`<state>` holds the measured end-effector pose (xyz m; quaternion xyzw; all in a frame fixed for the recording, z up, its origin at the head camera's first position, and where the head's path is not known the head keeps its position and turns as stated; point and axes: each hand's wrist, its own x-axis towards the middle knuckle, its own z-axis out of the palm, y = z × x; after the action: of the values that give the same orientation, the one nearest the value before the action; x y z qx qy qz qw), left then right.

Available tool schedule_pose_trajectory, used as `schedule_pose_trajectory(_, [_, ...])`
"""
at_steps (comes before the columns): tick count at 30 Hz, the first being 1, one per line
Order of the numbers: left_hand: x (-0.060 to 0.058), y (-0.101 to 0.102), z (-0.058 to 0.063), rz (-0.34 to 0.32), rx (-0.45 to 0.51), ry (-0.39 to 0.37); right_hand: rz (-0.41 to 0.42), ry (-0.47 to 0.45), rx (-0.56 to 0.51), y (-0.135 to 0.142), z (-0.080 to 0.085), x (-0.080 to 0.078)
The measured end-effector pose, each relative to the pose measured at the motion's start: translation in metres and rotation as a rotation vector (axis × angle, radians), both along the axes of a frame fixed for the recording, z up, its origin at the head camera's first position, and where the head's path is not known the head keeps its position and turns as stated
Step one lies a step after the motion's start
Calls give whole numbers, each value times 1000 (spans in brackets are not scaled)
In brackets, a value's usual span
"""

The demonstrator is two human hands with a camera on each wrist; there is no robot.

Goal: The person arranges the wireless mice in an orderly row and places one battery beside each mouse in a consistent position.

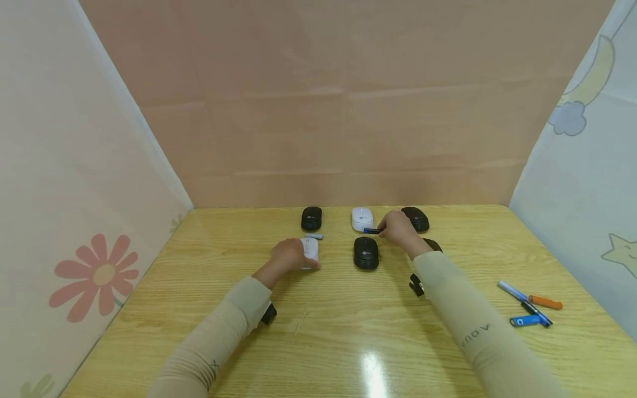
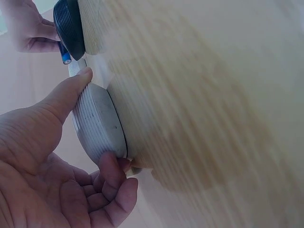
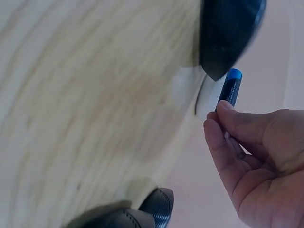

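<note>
My left hand [image 1: 288, 255] grips a white computer mouse [image 1: 311, 249] on the wooden table. In the left wrist view, the thumb lies at one end of the white mouse [image 2: 102, 118] and the fingertips are curled at the other. A dark battery with a blue end [image 3: 230, 88] is pinched between thumb and forefinger of my right hand [image 3: 259, 152]. The head view shows this battery [image 1: 371, 231] at the front end of another white mouse [image 1: 362, 218]. A pale battery [image 1: 314, 236] lies between the gripped mouse and a black mouse [image 1: 311, 219].
A black mouse [image 1: 366, 253] stands between the hands. Another black mouse [image 1: 417, 219] is behind the right hand, and a dark one [image 1: 434, 245] is partly covered by the wrist. Small black objects [image 1: 269, 314] show beside both sleeves. Slim colored sticks [image 1: 545, 302] lie at the right.
</note>
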<state>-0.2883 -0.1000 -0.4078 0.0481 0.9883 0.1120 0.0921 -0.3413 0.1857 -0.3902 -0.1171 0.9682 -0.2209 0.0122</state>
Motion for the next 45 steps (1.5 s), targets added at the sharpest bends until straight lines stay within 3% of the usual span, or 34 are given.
schedule_pose_trajectory(27, [2,2,2,-13,-5,11,57,35,27,-6,-15,-8])
schedule_pose_trajectory(45, [2,1,2,-3,2,10,49,-31,85,-9,-10,-14])
